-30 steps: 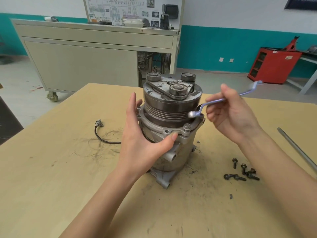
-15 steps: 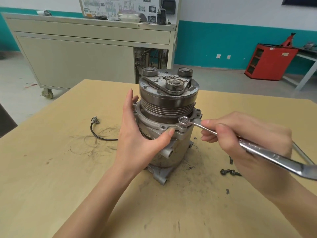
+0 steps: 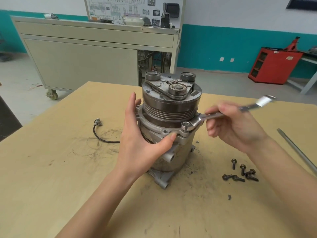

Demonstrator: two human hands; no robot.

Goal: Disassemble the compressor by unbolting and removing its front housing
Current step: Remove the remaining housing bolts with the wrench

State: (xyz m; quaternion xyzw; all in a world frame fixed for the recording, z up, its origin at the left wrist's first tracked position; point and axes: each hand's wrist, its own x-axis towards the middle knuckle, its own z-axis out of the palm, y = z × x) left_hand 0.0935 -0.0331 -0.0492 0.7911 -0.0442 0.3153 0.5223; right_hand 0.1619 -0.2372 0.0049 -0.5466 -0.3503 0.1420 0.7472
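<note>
**One housing bolt under the wrench, several already out**

The compressor (image 3: 180, 152) stands on end on the tabletop (image 3: 51, 169), pulley (image 3: 169, 109) uppermost. The job looks well on but not finished. A cluster of loose bolts (image 3: 240, 172) lies on the tabletop below and nearer than the right grip (image 3: 235, 127), close beside the right forearm. At least two holes in the flange of the front housing (image 3: 154, 125) show empty, one just above the left thumb tip. One bolt (image 3: 186, 124) is seated in the flange, and the housing has not been lifted off. Whether more bolts remain on the far side cannot be seen.

The right grip is closed round the shank of the wrench (image 3: 211, 115), fingers curled over it. The tool's ring end reaches out to the left of that grip and sits over the seated bolt, while its free end sticks out past the grip to the upper right, blurred.

The left grip (image 3: 142, 140) clasps nothing. Its straight fingers lie against the left side of the flange and its thumb tip presses the flange's near edge, bracing the compressor. The seated bolt sits just right of that thumb tip, between the two grips.

What remains, by my reading, is to back this bolt out, check for others, then lift the housing away.
</note>
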